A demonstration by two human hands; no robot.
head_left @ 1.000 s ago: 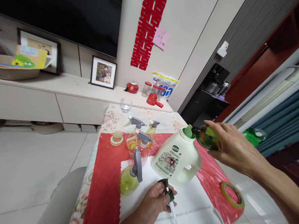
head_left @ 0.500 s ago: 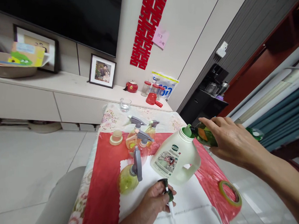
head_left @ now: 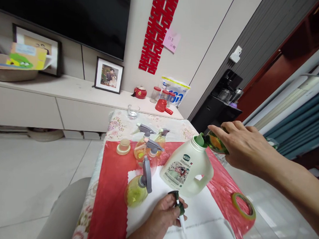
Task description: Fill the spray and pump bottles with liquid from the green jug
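Note:
My right hand (head_left: 241, 146) grips a dark green bottle (head_left: 217, 141) with an orange label, held nearly level. Its dark neck meets the green spout in the mouth of a pale green detergent jug (head_left: 187, 168). The jug stands upright on white paper, its handle to the right. My left hand (head_left: 167, 217), low in front of the jug, has its fingers closed round a dark green pump head (head_left: 180, 208) with a white tube hanging down. Several spray bottles stand left of the jug, the closest holding yellow-green liquid (head_left: 136, 192). Whether liquid flows from the bottle is hidden.
A pale cap (head_left: 123, 147) sits on the red sheet (head_left: 109, 188) at the left, and a roll of tape (head_left: 243, 206) lies at the right edge. Toward the back are a glass cup (head_left: 133, 111) and a red scoop (head_left: 161, 105).
My right hand and the bottle have shifted very slightly, the bottle's base dropping out of clear sight behind the hand. The left hand and pump head stay nearly the same.

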